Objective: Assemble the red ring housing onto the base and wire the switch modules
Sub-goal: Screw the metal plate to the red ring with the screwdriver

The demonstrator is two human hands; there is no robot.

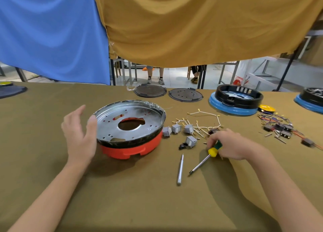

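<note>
A red ring housing (132, 149) sits on the table with a round metal base pan (129, 120) on top of it, tilted slightly. My left hand (78, 132) is open beside the pan's left rim, thumb touching the edge. My right hand (227, 144) grips a screwdriver (208, 156) with a yellow and green handle, its shaft pointing toward me and to the left. Several grey switch modules (176, 128) with white wires (204, 121) lie between the housing and my right hand.
A silver pen-like tool (180, 169) lies near the front. Two dark round plates (150, 90) sit at the back. A black ring on a blue base (234, 99) stands back right, with dark switches and coloured wires (279, 128) beside it. Cloths hang behind.
</note>
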